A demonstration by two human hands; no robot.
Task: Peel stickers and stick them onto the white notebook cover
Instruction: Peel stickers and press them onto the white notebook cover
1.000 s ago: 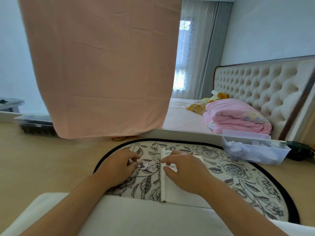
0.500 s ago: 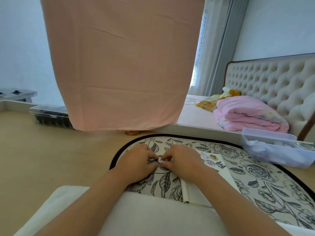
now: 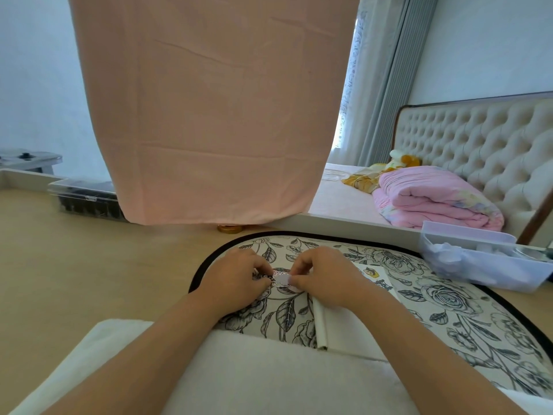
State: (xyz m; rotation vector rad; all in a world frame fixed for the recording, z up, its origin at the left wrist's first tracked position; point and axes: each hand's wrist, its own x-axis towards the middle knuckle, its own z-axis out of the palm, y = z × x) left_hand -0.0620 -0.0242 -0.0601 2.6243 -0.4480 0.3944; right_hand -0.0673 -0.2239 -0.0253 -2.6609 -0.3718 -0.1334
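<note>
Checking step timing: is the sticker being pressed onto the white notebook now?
No, the left hand and right hand pinch the sticker over the floral mat, left of the white notebook.

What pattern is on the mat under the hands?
The mat has black-and-white roses and leaves with a black border; seen in the head view.

Of the person, two arms and two hands show. The left forearm [image 3: 140, 351] and the right forearm [image 3: 425, 354] are bare along all their visible length. They are smooth, broad near the bottom edge of the view and narrower toward the wrists. The left hand [image 3: 236, 277] and the right hand [image 3: 326, 275] are bare too, with rounded knuckles and short fingers; the nails are too small to make out. A soft off-white cloth [image 3: 269, 375] covers the person's front between the arms; whether it is a garment or a cushion cannot be told.
</note>
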